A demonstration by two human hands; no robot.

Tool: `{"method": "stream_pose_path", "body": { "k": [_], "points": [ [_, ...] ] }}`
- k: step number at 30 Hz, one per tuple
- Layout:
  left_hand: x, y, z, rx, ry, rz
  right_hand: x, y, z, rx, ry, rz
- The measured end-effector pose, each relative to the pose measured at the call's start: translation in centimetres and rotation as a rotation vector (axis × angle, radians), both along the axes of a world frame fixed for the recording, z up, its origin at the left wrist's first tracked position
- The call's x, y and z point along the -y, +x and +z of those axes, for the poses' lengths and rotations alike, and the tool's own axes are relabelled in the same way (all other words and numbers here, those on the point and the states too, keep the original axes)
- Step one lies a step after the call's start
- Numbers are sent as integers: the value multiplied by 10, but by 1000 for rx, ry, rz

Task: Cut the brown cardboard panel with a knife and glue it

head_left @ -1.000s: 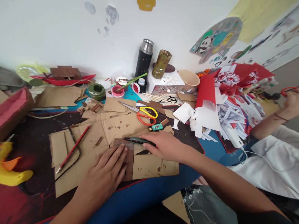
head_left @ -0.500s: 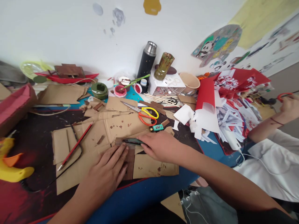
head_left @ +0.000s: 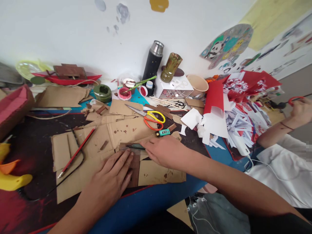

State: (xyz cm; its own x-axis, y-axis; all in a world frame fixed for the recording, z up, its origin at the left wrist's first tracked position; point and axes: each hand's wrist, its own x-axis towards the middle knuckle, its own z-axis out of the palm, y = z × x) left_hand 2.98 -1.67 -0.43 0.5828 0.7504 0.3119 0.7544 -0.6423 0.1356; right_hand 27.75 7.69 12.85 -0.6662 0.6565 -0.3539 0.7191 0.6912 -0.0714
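The brown cardboard strip (head_left: 133, 167) lies under the flat left hand (head_left: 110, 182); the right hand (head_left: 163, 151) grips a dark cutter (head_left: 135, 146); no writing is legible.

Blue-edged worktop (head_left: 151, 200), dark and paint-stained on the left. Strewn across the middle: flat cardboard sheets (head_left: 97, 146), a red pencil (head_left: 76, 152), 2 pairs of scissors (head_left: 148, 117), a small teal lighter (head_left: 163, 132). Along the back: paint pots (head_left: 103, 92), a black flask (head_left: 153, 63). Heaped at the right: red and white paper (head_left: 219, 120).

scissors (head_left: 148, 116): 1 | flask (head_left: 152, 62): 1 | pencil (head_left: 77, 152): 1 | lighter (head_left: 163, 132): 1
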Motion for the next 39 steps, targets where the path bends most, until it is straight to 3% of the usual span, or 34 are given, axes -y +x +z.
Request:
{"method": "stream_pose_path", "body": {
  "k": [17,39],
  "points": [
    [-1,-2,-1,36,-20,-17,1,1,6,92,81,127],
    [1,-2,-6,3,-32,-16,-3,-20,19,233,8,209]
  ]
}}
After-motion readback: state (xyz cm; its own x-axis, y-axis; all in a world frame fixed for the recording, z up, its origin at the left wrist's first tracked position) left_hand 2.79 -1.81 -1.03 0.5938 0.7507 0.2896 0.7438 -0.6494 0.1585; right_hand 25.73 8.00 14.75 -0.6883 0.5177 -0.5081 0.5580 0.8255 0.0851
